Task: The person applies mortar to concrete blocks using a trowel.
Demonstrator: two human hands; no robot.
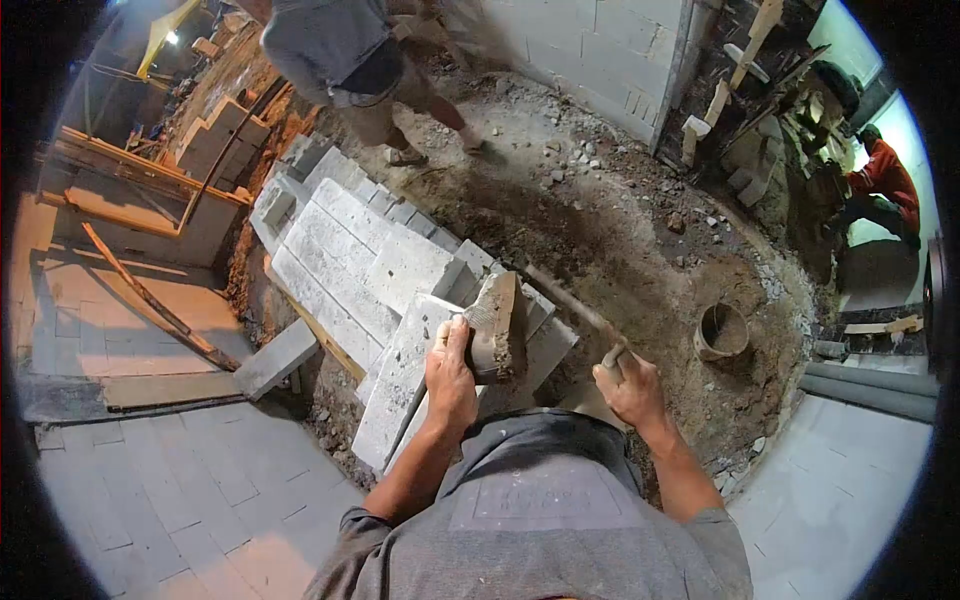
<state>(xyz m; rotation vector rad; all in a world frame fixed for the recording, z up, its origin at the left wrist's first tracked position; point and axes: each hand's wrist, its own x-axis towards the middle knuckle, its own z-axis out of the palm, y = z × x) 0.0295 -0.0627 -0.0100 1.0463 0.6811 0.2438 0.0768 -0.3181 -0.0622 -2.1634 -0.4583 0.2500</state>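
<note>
My left hand is closed on a mortar-caked notched scoop, thumb lying on top by its ridged part. The scoop is above the near end of a stack of pale building blocks. A block with crumbs on its face lies right beside this hand. My right hand wraps round the near end of a long thin stick, which slants up and left until its far end comes close to the scoop. Grey dust or mortar coats the right thumb and fingers.
A dirty bucket sits on the rubble-strewn dirt floor to the right. One person stands beyond the blocks; another in red crouches far right. Block walls flank me, with pipes along the right one.
</note>
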